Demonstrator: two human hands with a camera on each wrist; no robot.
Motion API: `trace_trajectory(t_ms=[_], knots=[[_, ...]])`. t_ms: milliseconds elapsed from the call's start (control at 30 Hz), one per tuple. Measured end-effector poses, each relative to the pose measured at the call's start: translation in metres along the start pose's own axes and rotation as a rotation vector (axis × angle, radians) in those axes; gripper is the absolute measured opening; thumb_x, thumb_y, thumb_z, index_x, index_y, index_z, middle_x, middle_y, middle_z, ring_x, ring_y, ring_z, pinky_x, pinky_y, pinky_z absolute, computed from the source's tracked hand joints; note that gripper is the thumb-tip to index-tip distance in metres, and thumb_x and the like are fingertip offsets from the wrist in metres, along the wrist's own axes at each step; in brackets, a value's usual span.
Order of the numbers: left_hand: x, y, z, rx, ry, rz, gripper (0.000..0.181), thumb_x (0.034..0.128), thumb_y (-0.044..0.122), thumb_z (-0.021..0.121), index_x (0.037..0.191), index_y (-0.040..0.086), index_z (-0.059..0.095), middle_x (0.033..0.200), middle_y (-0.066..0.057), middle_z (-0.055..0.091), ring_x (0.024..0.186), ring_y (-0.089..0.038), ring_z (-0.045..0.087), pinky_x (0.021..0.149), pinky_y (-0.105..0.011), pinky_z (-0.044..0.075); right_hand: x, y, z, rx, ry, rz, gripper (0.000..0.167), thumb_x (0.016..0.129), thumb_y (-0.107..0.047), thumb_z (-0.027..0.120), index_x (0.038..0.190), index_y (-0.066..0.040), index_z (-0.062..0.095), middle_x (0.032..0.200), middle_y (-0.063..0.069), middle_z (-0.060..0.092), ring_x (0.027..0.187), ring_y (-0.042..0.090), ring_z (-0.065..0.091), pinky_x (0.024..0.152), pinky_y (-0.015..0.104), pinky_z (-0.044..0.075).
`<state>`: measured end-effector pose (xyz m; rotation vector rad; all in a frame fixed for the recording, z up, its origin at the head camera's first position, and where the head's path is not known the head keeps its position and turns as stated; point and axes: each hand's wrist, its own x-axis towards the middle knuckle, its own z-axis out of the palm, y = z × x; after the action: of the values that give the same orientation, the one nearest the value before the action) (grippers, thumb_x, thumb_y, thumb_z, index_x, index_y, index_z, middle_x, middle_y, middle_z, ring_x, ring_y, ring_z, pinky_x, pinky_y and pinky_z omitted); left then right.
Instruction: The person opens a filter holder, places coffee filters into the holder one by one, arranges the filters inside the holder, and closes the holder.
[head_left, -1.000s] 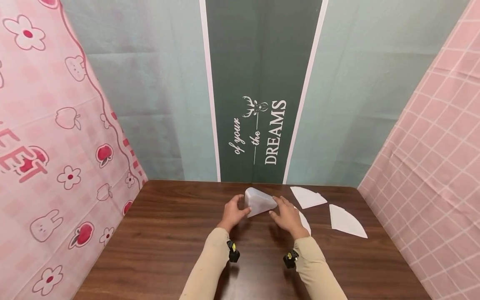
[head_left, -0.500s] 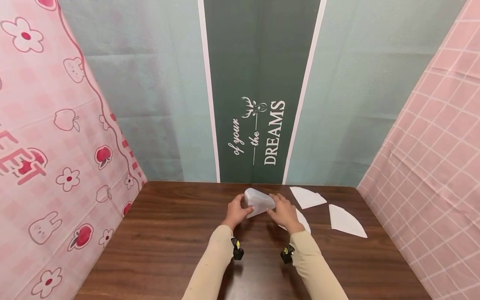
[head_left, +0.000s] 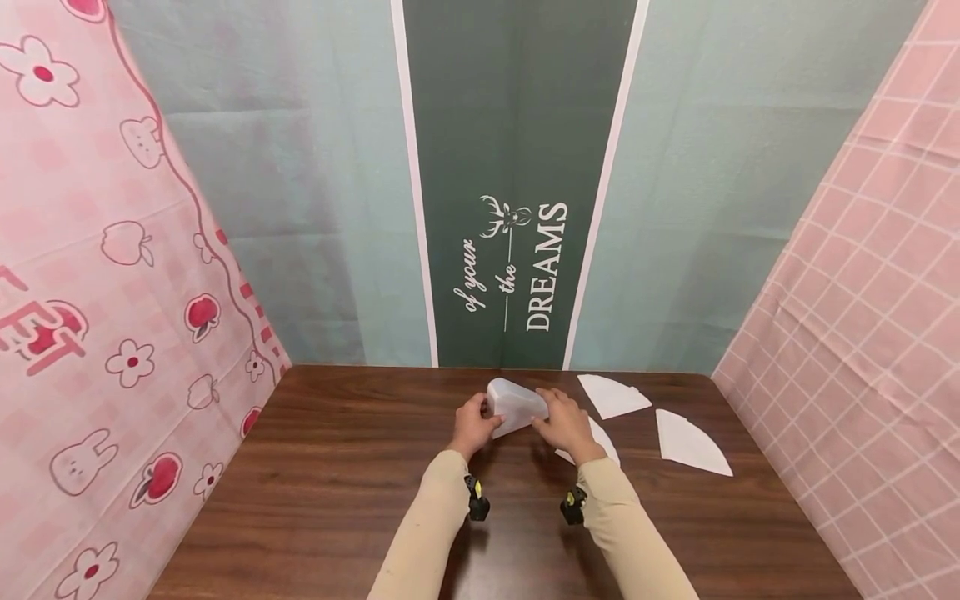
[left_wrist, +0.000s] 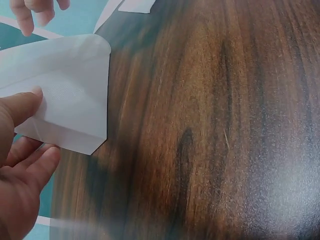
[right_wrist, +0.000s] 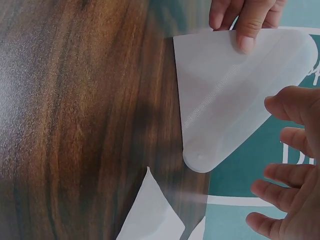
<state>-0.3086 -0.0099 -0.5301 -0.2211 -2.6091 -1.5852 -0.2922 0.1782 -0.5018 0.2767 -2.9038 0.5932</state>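
Note:
Over the back of the table, a translucent white fan-shaped plastic holder (head_left: 519, 408) stands tilted between the two hands. My left hand (head_left: 472, 427) pinches one edge of it, the thumb on the near face and curled fingers behind, as the left wrist view shows. At the holder's other side is my right hand (head_left: 566, 423). In the right wrist view that hand (right_wrist: 295, 170) has spread fingers, its thumb close to the holder's edge; whether it touches cannot be told. Just beyond the right hand lies a white fan-shaped paper filter (head_left: 604, 437), partly hidden by the wrist.
Two more white paper filters, one nearer the back (head_left: 615, 396) and one further right (head_left: 693, 442), lie flat on the brown wooden table (head_left: 337, 500). A green curtain (head_left: 517, 108) hangs behind, with pink cloths at both sides.
My right hand has come slightly left, closer to the holder's right end. My left hand has shifted a little right along its edge. The holder has hardly moved.

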Motion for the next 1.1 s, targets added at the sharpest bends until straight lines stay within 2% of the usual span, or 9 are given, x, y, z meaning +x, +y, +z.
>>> trace_trajectory(t_ms=[200,400,633,900,1100], knots=[[-0.001,-0.001,-0.001,-0.016,0.008,0.01,0.036,0.0806,0.012,0.074,0.111,0.0,0.058,0.105,-0.016,0.063,0.093,-0.028,0.059,0.078,-0.044,0.05,-0.001,-0.003,-0.005,-0.005,-0.001,-0.011,0.055,0.082,-0.023,0.068,0.131,-0.004,0.051,0.129,0.028,0.046,0.11,0.047,0.047,0.082,0.063,0.038],[-0.001,-0.003,-0.005,-0.015,0.06,0.059,0.035,0.0794,0.011,0.074,0.109,0.001,0.059,0.1,-0.014,0.064,0.09,-0.025,0.06,0.075,-0.04,0.05,-0.001,-0.009,-0.022,0.003,0.035,-0.059,0.054,0.081,-0.021,0.068,0.129,-0.003,0.051,0.128,0.029,0.046,0.109,0.048,0.047,0.081,0.064,0.038],[0.0,0.007,-0.013,-0.047,0.09,0.118,0.035,0.0789,0.013,0.075,0.109,0.002,0.06,0.099,-0.013,0.065,0.09,-0.025,0.061,0.077,-0.04,0.05,0.0,-0.011,-0.038,0.015,0.086,-0.083,0.055,0.082,-0.02,0.067,0.131,-0.001,0.049,0.129,0.028,0.045,0.111,0.046,0.046,0.081,0.064,0.038],[0.0,0.011,-0.014,-0.039,0.08,0.074,0.033,0.0794,0.012,0.075,0.108,0.004,0.06,0.099,-0.01,0.064,0.089,-0.022,0.059,0.076,-0.039,0.05,-0.001,-0.01,-0.037,0.019,0.069,-0.081,0.056,0.083,-0.022,0.067,0.132,-0.002,0.048,0.13,0.028,0.044,0.112,0.047,0.046,0.081,0.063,0.038],[-0.009,0.009,-0.013,-0.049,0.061,0.074,0.034,0.0802,0.014,0.074,0.109,0.005,0.06,0.1,-0.009,0.065,0.09,-0.021,0.06,0.075,-0.037,0.05,-0.014,-0.01,-0.033,0.061,0.089,-0.081,0.056,0.082,-0.021,0.067,0.132,-0.003,0.049,0.131,0.028,0.045,0.111,0.048,0.046,0.082,0.065,0.036]])
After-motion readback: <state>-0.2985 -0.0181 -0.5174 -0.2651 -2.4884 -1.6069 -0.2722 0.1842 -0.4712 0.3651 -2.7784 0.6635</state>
